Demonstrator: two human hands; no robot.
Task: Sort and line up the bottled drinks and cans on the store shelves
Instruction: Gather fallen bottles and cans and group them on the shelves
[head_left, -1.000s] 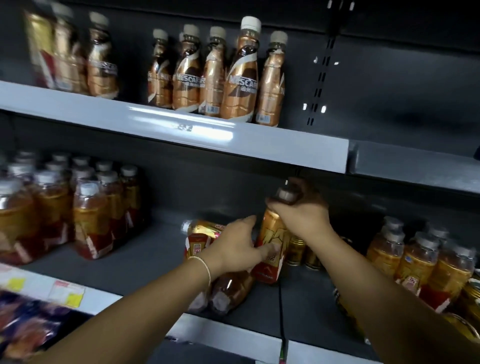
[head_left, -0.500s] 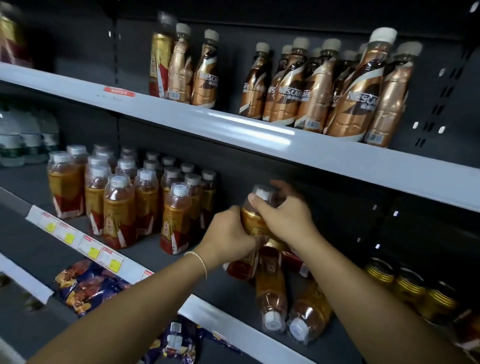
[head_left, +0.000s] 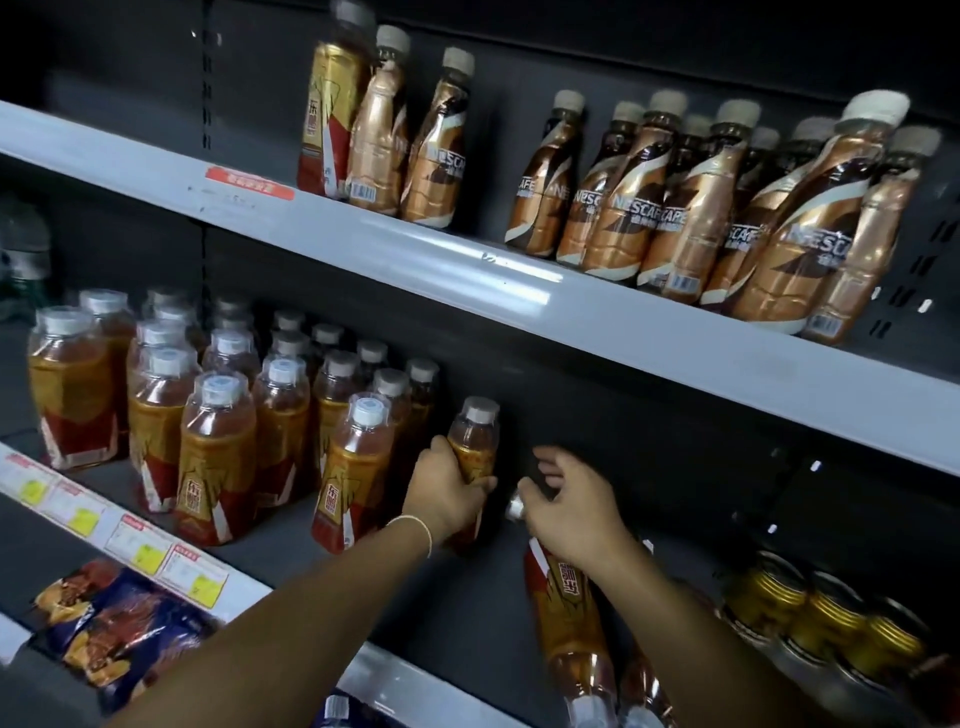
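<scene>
Amber bottles (head_left: 218, 457) mostly stand ranked on the middle shelf (head_left: 467, 603); our left hand (head_left: 444, 493) grips the end bottle (head_left: 472, 441) upright, our right hand (head_left: 571, 506) hovers loose-fingered over fallen bottles (head_left: 569, 613) not yet stood, cans (head_left: 826, 618) beyond.

You face an upper shelf (head_left: 519, 291) carrying upright coffee bottles (head_left: 675, 208), and a lower shelf (head_left: 467, 597) bearing standing tea bottles (head_left: 218, 457), bottles lying flat (head_left: 566, 613) and gold cans (head_left: 821, 613).
</scene>
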